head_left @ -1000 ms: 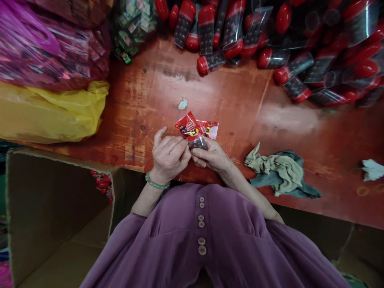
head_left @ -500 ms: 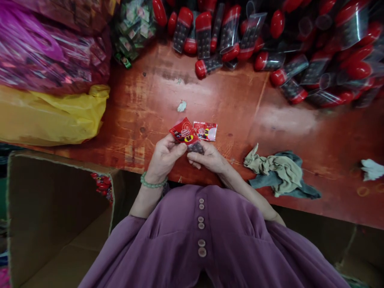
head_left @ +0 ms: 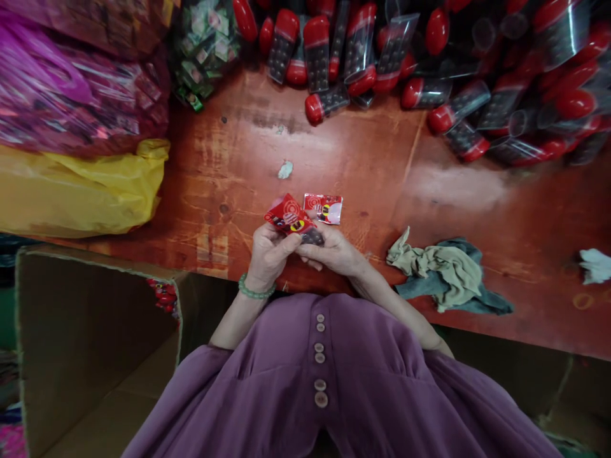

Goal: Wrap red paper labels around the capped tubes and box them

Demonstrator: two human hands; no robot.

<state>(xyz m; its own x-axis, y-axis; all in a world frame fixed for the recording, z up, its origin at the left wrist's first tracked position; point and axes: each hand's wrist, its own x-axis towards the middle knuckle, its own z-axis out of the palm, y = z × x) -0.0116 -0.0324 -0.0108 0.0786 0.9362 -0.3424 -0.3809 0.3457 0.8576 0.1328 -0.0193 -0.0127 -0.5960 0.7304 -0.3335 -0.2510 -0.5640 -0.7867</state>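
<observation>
Close to the table's front edge, both my hands hold a small red printed packet [head_left: 289, 215] with a yellow spot on it. My left hand [head_left: 271, 253], with a green bead bracelet at the wrist, pinches its left side with the thumb on top. My right hand [head_left: 334, 251] is closed on the lower right end, where a dark, see-through part shows between the thumbs. Whether that dark part belongs to the packet, I cannot tell. Just behind my fingers, a second red packet [head_left: 323, 208] lies flat on the table.
Many clear tubes with red caps and dark balls [head_left: 316, 60] are heaped along the back. Purple [head_left: 86, 102] and yellow plastic bags [head_left: 81, 191] stand at left, beside green packets [head_left: 205, 44]. A cardboard box [head_left: 95, 343] is below left; crumpled cloths [head_left: 449, 273] lie at right.
My left hand has shifted slightly right and down, toward my right hand, and the held packet's red end has tipped lower. The view has moved a little.
</observation>
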